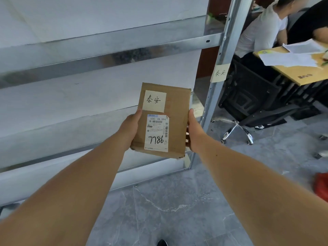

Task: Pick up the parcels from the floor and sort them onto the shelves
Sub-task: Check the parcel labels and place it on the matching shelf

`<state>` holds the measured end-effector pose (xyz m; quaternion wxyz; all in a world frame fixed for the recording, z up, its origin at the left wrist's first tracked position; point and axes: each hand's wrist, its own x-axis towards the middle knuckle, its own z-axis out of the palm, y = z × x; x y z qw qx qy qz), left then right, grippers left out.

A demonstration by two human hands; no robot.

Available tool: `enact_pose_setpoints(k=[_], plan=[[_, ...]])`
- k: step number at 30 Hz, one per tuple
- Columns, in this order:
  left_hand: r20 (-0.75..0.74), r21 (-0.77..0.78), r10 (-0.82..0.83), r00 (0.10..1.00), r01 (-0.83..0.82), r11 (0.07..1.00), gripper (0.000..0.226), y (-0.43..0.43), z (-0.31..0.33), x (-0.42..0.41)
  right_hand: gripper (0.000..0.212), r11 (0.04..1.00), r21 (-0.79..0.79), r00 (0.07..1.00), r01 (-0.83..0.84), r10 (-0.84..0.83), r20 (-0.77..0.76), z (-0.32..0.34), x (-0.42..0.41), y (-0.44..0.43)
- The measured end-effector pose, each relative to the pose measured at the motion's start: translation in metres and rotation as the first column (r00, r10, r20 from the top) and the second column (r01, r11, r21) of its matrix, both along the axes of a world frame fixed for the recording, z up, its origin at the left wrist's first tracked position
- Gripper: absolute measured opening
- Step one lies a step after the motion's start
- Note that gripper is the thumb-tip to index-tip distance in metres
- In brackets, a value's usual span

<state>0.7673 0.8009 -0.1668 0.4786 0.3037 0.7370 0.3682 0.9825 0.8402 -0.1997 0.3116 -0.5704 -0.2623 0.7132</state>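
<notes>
Gripping a flat brown cardboard parcel from both sides, the person held it in the air in front of the galvanised metal shelving unit, close to its right-hand upright post. The left hand clasped the parcel's left edge, thumb lying on the top face and the fingers hidden beneath. The right hand clasped the right edge in the same way, thumb up along the side.

The parcel's top face carried a pale handwritten sticker and, below it, a printed shipping label with "7786" inked across it (upright from the wearer's side). A similar pale paper tag with handwritten characters was fixed to the upright post.

The parcel touched no shelf board; it hung above the lower tiers, well clear of the grey marbled floor.

Beyond the post stood a black office chair and a wooden desk strewn with papers, with people seated at it. Something red lay at the right edge of the floor.
</notes>
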Motion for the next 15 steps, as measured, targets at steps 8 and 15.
enact_pose_setpoints(k=[8, 15], plan=[[-0.225, -0.044, -0.183, 0.957, 0.178, 0.983, 0.058, 0.046, -0.022, -0.034, 0.074, 0.992, -0.045, 0.992, 0.115, -0.117, -0.052, -0.019, -0.026, 0.008], [-0.458, -0.036, -0.317, 0.83, 0.339, 0.94, 0.032, 0.072, -0.034, -0.043, 0.072, 0.977, -0.112, 0.982, 0.18, -0.185, -0.034, -0.031, -0.043, 0.012]])
